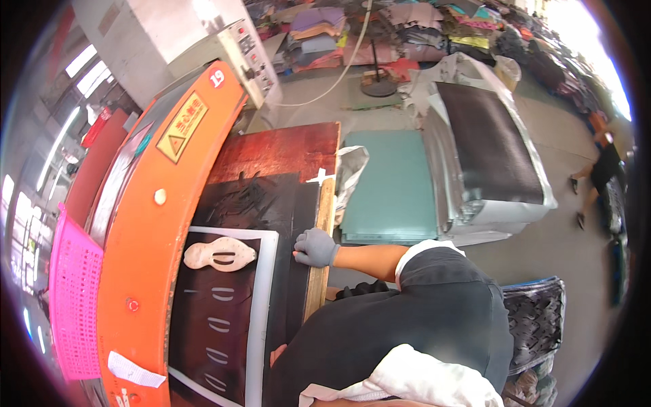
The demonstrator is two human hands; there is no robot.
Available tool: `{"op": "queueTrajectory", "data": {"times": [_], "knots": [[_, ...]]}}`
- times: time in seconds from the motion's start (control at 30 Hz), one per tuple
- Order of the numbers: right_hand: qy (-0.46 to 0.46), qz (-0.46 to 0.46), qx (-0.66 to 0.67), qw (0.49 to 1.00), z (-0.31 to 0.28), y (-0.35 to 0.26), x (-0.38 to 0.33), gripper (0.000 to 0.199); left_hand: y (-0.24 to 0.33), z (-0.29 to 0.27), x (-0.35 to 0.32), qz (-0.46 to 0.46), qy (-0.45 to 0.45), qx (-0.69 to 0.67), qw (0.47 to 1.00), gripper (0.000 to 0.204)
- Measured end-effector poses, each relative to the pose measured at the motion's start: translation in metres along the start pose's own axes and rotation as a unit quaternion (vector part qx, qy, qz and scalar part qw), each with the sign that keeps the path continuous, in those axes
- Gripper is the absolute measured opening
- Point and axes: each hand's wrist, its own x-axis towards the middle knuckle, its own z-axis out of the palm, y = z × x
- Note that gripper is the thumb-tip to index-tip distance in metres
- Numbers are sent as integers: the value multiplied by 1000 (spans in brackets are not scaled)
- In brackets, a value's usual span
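Right hand: right hand (315, 247) in a grey knit glove, fingers curled loosely, not clenched; rests on the black sheet material (271, 210) at the near edge of the wooden board (322, 258); grips nothing that shows.
Left hand: left hand (277, 353) mostly hidden behind the person's dark-clothed body; only a sliver of it shows by the lower edge of the black sheet; cannot tell how open it is or whether it holds anything.
Black sheet: lies flat across the reddish-brown wooden board under the machine's arm, thin black strips scattered on its upper part.
White frame: white rectangular border (261, 298) lies on the black sheet, left of the gloved hand; rows of narrow slot cuts inside it.
Cutting die: pale, shoe-part-shaped cutting die (220, 254) sits inside the frame's upper end, apart from the gloved hand.
Machine arm: orange curved press arm (152, 230) runs along the left of the board, yellow warning label near its top.
Basket: pink perforated plastic basket (74, 312) hangs at far left.
Stack: teal flat sheets (393, 186) stacked just right of the board; dark brown sheet on a grey-white pile (485, 146) beyond.
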Motion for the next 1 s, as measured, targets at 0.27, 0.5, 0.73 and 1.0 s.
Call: {"op": "queueTrajectory", "data": {"times": [0.27,0.5,0.73,1.0], "knots": [[-74,-30,14,997,48,56,2,23,18,86,8,-40,152,124,980,19],[-56,-126,229,964,83,116,32,25,56,149,58,-97,390,179,898,23],[-47,-124,317,939,46,119,139,27,35,168,94,-134,447,223,856,25],[-49,-114,396,910,88,121,169,31,-11,117,130,-141,465,270,831,20]]}}
